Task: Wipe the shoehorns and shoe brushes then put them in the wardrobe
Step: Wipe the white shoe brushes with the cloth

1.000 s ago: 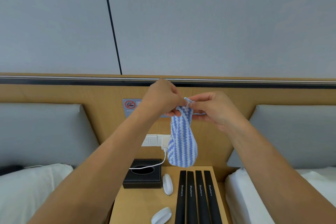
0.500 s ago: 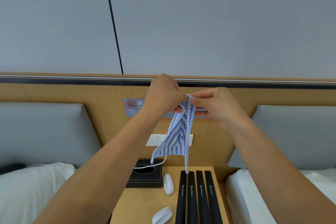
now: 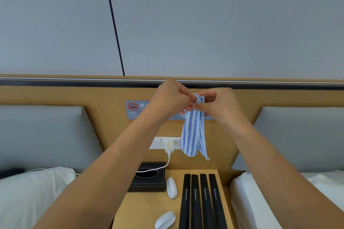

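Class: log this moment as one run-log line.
both hands pinch cloth top | cloth hangs | shoehorns, brushes untouched on nightstand

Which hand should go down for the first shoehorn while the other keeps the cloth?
Probably the right hand. The four shoehorns lie on the right side of the nightstand, under the right arm, so the left hand can keep holding the cloth.

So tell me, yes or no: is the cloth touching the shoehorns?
No, the cloth hangs from both hands well above the shoehorns on the nightstand.
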The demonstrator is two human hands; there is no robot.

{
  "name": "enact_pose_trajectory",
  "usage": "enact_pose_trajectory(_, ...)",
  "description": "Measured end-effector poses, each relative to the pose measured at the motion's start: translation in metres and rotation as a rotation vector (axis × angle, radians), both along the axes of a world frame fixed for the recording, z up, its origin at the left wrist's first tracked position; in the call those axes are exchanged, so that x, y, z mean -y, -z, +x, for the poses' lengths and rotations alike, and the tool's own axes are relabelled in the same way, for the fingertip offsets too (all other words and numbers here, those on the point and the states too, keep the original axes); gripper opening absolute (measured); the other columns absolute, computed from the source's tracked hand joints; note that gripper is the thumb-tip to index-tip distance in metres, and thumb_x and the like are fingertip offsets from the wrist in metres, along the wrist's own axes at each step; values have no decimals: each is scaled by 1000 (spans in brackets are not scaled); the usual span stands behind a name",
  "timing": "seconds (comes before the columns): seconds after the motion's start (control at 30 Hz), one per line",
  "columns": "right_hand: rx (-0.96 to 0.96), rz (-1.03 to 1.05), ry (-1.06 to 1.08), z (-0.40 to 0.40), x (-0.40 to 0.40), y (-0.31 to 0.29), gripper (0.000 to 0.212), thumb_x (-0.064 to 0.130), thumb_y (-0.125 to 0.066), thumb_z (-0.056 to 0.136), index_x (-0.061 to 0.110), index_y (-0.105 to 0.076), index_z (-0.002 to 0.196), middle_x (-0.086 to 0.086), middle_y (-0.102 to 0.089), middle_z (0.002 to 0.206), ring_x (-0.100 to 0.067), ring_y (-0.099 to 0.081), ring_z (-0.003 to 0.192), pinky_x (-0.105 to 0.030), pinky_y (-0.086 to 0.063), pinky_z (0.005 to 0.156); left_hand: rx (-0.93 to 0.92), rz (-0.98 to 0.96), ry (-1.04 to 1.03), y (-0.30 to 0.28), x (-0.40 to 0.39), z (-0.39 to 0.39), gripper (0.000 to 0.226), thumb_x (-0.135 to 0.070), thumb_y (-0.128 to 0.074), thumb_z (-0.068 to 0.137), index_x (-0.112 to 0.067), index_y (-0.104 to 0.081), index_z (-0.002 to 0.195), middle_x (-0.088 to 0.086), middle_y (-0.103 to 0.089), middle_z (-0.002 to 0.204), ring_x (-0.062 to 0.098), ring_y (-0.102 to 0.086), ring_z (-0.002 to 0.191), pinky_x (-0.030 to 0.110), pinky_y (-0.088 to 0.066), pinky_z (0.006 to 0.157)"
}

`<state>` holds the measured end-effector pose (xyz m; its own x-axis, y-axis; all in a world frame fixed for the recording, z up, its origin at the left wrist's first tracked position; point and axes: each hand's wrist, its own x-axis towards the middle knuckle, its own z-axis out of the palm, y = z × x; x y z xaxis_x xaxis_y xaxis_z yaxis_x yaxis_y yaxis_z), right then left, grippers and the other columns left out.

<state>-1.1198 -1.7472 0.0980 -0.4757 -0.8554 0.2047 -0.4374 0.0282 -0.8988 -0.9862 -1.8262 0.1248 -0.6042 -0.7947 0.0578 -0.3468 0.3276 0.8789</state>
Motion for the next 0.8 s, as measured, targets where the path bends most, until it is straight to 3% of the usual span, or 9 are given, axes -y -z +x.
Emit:
enact_pose_trajectory(0.13,-17,10,38,-7,-1,-4,23,0,-72,83,21,-79,89,-5,-77,85,-27,-74,84,-47,-59,79,92,-326,41,6,14,5,32,-3,-69,75,-22,-73,101,-4,-70,99,12,-63,94,27,-53,76)
enact_pose_trajectory(0.2,-46,22,-7,-12,-5,-8,28,1,-70,84,28,-78,84,-2,-77,83,-28,-74,84,-48,-59,77,147,-363,151,7,22,10,52,-11,-76,73,-27,-61,120,-10,-61,120,5,-54,109,19,-42,81)
enact_pose_trajectory(0.27,-67,37,-74,-16,-7,-12,33,1,-70,85,32,-79,79,0,-78,82,-27,-73,85,-50,-59,76,250,-356,262,9,24,12,61,-20,-79,74,-30,-55,129,-15,-56,129,2,-49,117,20,-37,89)
enact_pose_trajectory(0.33,-58,44,-119,-20,-8,-14,34,1,-70,85,33,-79,77,3,-78,82,-17,-75,82,-44,-61,73,325,-380,276,14,26,13,48,-25,-78,75,-27,-62,120,-12,-63,119,6,-56,110,29,-45,90)
enact_pose_trajectory(0.4,-56,41,-130,-25,-9,-14,33,1,-70,86,32,-79,77,6,-78,81,-10,-74,77,-31,-59,65,328,-405,229,15,28,17,24,-23,-76,77,-21,-71,101,-7,-70,97,9,-62,93,35,-51,82)
enact_pose_trajectory(0.47,-76,35,-123,-31,-10,-12,30,2,-71,86,30,-79,79,7,-78,82,-13,-74,77,-30,-58,66,311,-401,185,13,31,23,11,-23,-76,79,-18,-76,89,-3,-72,84,11,-65,84,34,-52,77)
enact_pose_trajectory(0.53,-104,34,-128,-36,-12,-10,29,2,-71,86,30,-79,79,9,-78,81,-12,-74,77,-28,-59,67,282,-384,153,8,34,31,6,-23,-78,79,-17,-77,80,-1,-72,77,14,-66,77,35,-53,76)
enact_pose_trajectory(0.63,-179,39,-136,-39,-13,-7,31,7,-71,88,36,-77,77,18,-76,78,1,-71,75,-15,-52,62,227,-389,129,0,37,37,10,-25,-78,80,-18,-73,75,3,-69,72,14,-62,65,37,-53,71)
enact_pose_trajectory(0.8,-333,67,-84,-40,-9,5,11,19,-70,91,24,-77,85,11,-74,80,-4,-68,73,-24,-51,62,237,-515,112,6,37,39,12,-28,-73,84,-18,-66,81,5,-66,80,19,-61,76,31,-46,67)
